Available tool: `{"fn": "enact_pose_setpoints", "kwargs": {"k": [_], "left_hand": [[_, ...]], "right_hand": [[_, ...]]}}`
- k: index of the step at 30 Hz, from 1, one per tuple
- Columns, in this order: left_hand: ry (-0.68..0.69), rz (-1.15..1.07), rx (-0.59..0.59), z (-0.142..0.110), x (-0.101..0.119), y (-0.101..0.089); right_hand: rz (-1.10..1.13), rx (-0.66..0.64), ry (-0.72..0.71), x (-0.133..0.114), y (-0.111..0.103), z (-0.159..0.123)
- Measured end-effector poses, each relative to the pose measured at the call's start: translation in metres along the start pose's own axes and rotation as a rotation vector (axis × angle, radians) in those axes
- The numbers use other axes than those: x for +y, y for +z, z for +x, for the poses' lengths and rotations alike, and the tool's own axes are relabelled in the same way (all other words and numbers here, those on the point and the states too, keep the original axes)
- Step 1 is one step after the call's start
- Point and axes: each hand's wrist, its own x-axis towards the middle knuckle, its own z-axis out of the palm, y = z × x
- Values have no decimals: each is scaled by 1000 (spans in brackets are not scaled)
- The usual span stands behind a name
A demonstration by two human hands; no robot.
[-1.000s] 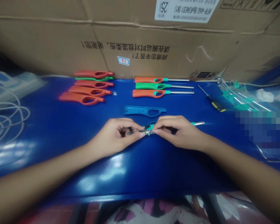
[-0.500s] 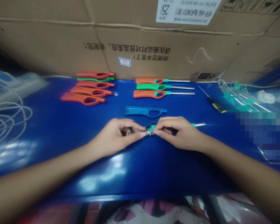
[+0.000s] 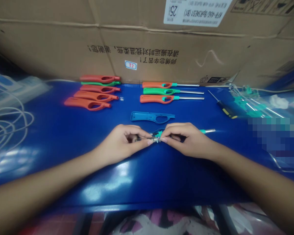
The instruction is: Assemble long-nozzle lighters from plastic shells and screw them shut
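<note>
Between my two hands is a small clear lighter gas tank with a metallic end [image 3: 156, 139]. My left hand [image 3: 122, 142] is closed around the tank's body, with thumb and forefinger pinching it near that end. My right hand [image 3: 192, 140] is closed too, its thumb and fingertips pinching the fitting at the right. Just behind the fingertips lies a partly hidden lighter assembly with a teal trigger [image 3: 159, 133]; its metal tube [image 3: 210, 131] sticks out past my right hand. Farther back, an empty blue lighter shell half [image 3: 143, 116] lies flat on the table.
Orange, red and green lighter shells [image 3: 91, 103] lie at back left beside tiny screws [image 3: 122, 99]. Three lighters with metal tubes [image 3: 159, 98] lie at back centre. A screwdriver [image 3: 225, 108] and teal parts [image 3: 250, 104] are right, white cables [image 3: 12, 127] left. A cardboard box [image 3: 71, 36] stands behind.
My fingertips and the clear tank have shifted very slightly, with the tank turned a little. Everything else on the table stays where it was.
</note>
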Motion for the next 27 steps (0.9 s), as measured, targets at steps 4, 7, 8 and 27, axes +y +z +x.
{"fn": "enact_pose_setpoints", "kwargs": {"k": [4,7,8,27], "left_hand": [[3,-2,1,0,0,0],[7,-1,4,0,0,0],[7,1,7,0,0,1],[2,19,7,0,2,2]], "right_hand": [[5,6,-12,0,1,1],[8,8,-12,0,1,2],[10,8,-14,0,1,2],[28,13,8,-3,2,3]]}}
